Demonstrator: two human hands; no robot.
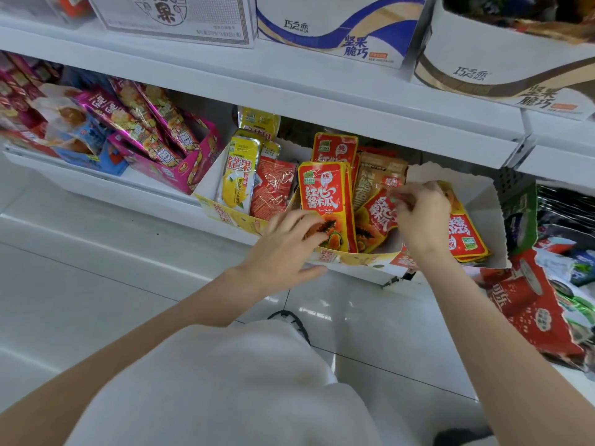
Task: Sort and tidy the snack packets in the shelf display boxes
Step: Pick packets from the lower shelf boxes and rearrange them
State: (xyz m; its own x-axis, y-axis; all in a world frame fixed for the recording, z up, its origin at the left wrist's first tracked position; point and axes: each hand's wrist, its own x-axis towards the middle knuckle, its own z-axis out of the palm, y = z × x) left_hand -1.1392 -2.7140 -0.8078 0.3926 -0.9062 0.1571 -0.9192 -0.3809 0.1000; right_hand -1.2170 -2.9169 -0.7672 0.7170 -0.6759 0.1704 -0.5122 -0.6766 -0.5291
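my left hand [286, 243], fingers spread, props upright red-orange papaya snack packet [325, 204] so front row stays standing. right hand [421, 214] pinches tilted red packet [380, 214], prob to straighten it. both inside white cardboard display box [489, 201] on lower shelf.

The right hand [421, 217] covers the top of a tilted red packet [378, 217], so its grip there cannot be told, perhaps a pinch. The left hand [286, 246] hides part of the box front [357, 259]. Top-shelf cartons [335, 30] and the right-hand bags [541, 320] are cut off by the edges.
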